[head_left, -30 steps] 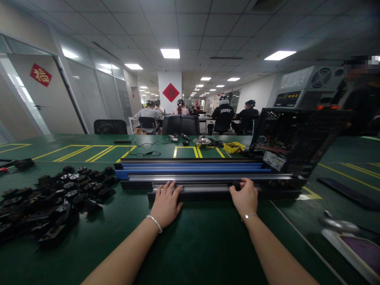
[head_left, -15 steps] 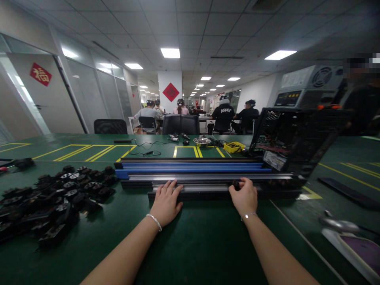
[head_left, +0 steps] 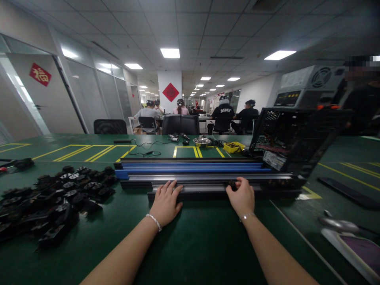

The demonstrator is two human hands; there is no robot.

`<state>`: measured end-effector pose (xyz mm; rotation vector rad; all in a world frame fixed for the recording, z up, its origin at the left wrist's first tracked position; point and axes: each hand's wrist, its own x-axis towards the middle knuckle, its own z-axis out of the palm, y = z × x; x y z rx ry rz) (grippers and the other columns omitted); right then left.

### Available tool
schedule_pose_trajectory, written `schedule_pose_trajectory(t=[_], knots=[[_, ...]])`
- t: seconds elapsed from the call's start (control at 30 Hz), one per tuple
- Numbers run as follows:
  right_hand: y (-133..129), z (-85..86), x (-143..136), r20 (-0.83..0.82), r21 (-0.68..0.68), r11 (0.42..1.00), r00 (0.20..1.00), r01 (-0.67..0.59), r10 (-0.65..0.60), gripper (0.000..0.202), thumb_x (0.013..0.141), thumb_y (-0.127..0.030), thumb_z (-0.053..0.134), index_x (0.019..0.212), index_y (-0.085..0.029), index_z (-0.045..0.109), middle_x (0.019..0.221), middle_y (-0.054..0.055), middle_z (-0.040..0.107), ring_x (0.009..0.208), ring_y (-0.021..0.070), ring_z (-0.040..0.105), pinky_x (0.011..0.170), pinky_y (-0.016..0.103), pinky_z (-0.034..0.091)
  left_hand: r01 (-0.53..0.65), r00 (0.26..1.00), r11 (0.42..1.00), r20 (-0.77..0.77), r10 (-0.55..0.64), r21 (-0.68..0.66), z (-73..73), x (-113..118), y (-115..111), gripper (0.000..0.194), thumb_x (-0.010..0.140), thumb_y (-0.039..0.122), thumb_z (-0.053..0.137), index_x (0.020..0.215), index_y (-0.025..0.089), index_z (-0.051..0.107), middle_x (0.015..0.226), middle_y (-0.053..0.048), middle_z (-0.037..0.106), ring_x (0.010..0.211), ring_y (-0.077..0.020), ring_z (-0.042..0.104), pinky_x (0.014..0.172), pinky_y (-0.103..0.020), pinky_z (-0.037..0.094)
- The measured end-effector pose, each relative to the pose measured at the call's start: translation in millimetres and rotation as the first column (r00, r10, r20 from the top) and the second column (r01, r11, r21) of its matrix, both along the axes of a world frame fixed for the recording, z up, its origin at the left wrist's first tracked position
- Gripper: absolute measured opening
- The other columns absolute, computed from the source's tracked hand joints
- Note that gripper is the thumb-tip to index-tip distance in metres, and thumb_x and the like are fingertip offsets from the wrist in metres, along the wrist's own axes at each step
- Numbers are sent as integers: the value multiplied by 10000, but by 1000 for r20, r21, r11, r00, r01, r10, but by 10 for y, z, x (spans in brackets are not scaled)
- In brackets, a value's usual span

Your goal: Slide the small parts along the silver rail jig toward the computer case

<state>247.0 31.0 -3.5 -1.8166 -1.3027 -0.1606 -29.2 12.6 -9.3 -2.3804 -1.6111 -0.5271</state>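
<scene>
My left hand (head_left: 165, 202) lies with its fingers spread on the left part of the front metal rail (head_left: 204, 188), a long dark profile with a silvery top. On the same rail, further right, my right hand (head_left: 242, 198) pinches a small black part (head_left: 231, 184) between thumb and fingers; its exact kind is hard to make out. Behind the front rail run more long profiles side by side, one of them a blue rail (head_left: 192, 168). Several black parts sit at the right end of the rails, partly in shadow.
A heap of black plastic and metal parts (head_left: 68, 194) covers the left of the green table (head_left: 190, 245). An open computer case (head_left: 299, 138) stands at the right. Further back are a metal bowl (head_left: 202, 141), a yellow tray (head_left: 234, 147) and cables. Several people sit beyond.
My right hand has slid slightly left along the front rail with the small black part. My left hand rests in nearly the same spot.
</scene>
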Motion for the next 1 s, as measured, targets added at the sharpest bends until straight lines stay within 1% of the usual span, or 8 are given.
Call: schedule_pose_trajectory(t=[0.17,0.37,0.87,1.0], knots=[[17,-31,-2,4,44,999,1000,-29,29,369,651,-313,512,991,-183,452,829,41,579,827,216,528,884,391,334,2,1000,1000,-2,-2,13,-8,1,6,533,775,392,520,1285,295,403,1410,-51,368,1301,-261,287,1057,-455,214],[10,-28,-17,4,44,998,999,-44,44,350,654,-324,510,973,-193,453,822,43,581,829,223,528,861,397,347,6,1000,1000,4,-6,17,-25,0,9,535,777,398,517,1289,302,397,1414,-48,361,1305,-263,278,1056,-459,215],[20,-56,-42,20,48,993,994,-106,106,336,675,-356,502,969,-204,446,813,26,597,789,202,565,964,459,245,6,1000,1000,9,-6,7,-22,-2,9,541,773,381,524,1293,299,397,1412,-52,365,1307,-262,277,1054,-460,220],[19,-63,-48,24,50,992,993,-119,118,330,675,-358,499,964,-207,447,802,21,595,778,199,563,957,457,252,4,1000,1000,6,-4,10,-18,-3,5,543,770,375,527,1292,300,397,1411,-51,367,1303,-261,284,1051,-458,226]])
